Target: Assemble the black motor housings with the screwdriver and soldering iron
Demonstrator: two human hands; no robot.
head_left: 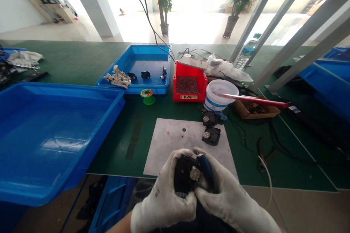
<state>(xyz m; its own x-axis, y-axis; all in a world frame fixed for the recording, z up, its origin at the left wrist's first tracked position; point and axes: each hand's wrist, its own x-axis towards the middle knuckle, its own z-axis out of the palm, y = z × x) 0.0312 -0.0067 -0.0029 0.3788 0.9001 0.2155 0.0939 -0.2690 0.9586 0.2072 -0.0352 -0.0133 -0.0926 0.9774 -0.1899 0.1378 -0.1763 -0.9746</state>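
Both of my hands are in white gloves, close together over the near edge of the white sheet (158, 156). My left hand (169, 185) is closed around a black housing part (182, 173) with a round silver metal piece (195, 173) on its face. My right hand (221, 185) is closed on a dark blue rounded object (205, 167), pressed against the housing's right side; its far end is hidden by my fingers. Two similar black housings (211, 136) with silver discs lie at the sheet's far right corner. A few small rings (182, 136) and a dark disc (184, 129) rest on the sheet.
A large blue tray (109, 98) fills the left. Behind are a blue tray with parts (153, 56), a green spool (148, 98), a red bin of brown granules (176, 96), a white tub (214, 103) with a red-handled brush (262, 101), and a cardboard box (248, 113). Pliers (261, 153) lie right.
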